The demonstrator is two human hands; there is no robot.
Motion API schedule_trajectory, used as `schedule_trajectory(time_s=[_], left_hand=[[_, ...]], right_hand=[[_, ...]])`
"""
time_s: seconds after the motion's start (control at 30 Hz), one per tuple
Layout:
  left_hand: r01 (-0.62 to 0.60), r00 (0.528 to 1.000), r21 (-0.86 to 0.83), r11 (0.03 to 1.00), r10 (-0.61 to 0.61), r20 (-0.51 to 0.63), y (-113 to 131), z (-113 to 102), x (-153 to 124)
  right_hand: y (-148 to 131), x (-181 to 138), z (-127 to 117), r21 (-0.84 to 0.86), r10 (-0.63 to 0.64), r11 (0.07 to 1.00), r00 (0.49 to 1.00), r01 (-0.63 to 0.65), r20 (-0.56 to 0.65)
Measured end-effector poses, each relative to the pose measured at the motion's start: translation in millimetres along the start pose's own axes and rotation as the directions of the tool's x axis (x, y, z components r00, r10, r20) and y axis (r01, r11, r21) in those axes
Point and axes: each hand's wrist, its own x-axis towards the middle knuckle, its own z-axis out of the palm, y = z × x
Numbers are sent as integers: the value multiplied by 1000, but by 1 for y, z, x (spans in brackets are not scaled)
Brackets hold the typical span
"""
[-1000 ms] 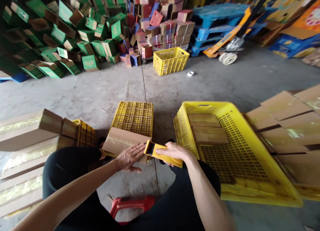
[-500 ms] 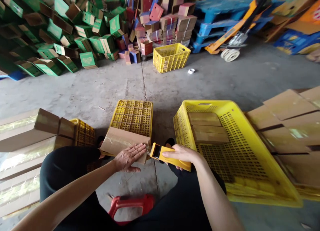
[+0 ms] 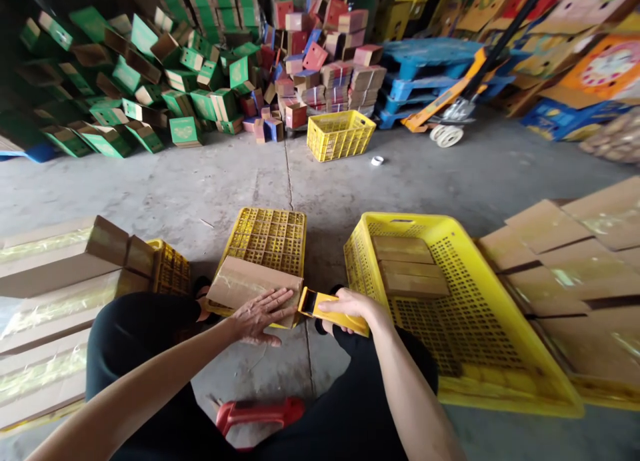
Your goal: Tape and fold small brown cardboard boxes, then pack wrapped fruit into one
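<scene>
A small brown cardboard box point(image 3: 240, 281) lies on an upturned yellow crate point(image 3: 270, 231) in front of my knees. My left hand point(image 3: 260, 314) rests flat on the box's near end, fingers spread. Just to its right, my right hand point(image 3: 347, 308) is wrapped round a yellow tape dispenser point(image 3: 325, 308), whose front end sits at the box's right edge.
A large yellow crate point(image 3: 500, 374) on my right holds a few folded brown boxes point(image 3: 407, 264). Flat taped cartons are stacked at left point(image 3: 45, 274) and right point(image 3: 575, 254). A red stool point(image 3: 260, 411) is under me. Farther off stand another yellow crate point(image 3: 340, 134), a tape roll point(image 3: 377, 160) and piles of green boxes point(image 3: 150, 81).
The dispenser drew a little right off the box, then came back to its right edge. My left hand stayed flat on the box. The view tilted slightly.
</scene>
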Motion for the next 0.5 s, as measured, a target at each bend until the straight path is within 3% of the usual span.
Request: schedule_trajectory(time_s=[0.07, 0.1, 0.13, 0.17, 0.2, 0.23, 0.27, 0.33, 0.43, 0.5], left_hand=[[112, 993, -47, 993, -114, -44, -7, -7, -14], [232, 966, -84, 969, -240, -95, -13, -11, -23], [376, 904, -143, 915, -397, -158, -20, -14, -33], [520, 797, -237, 821, -566, -212, -29, -18, -44], [644, 630, -367, 672, -737, -244, -37, -21, -54], [710, 427, -521, 474, -878, -216, -46, -24, -63], [699, 248, -665, 264, -961, -121, -53, -27, -72], [668, 155, -735, 116, -988, -16, -62, -30, -85], [597, 132, -802, 27, -989, 65, -63, -34, -97], [459, 66, -882, -111, -985, 159, -61, -36, -101]], right_hand=[[-4, 2, 0, -65, 58, 996, 998, -57, 12], [-6, 2, 0, -85, 70, 994, 997, -69, 14], [-7, 2, 0, -90, 66, 994, 998, -65, 10], [-8, 2, 0, -90, 59, 994, 998, -58, 5], [-9, 1, 0, -88, 52, 995, 999, -52, -2], [-10, 1, 1, -84, 45, 995, 999, -45, -8], [-11, 0, 2, -77, 36, 996, 999, -37, -11], [-14, -1, 6, -62, 13, 998, 1000, -12, 3], [-21, -4, 15, -47, -44, 998, 999, 45, 27], [-27, -8, 20, -41, -69, 997, 998, 70, 7]])
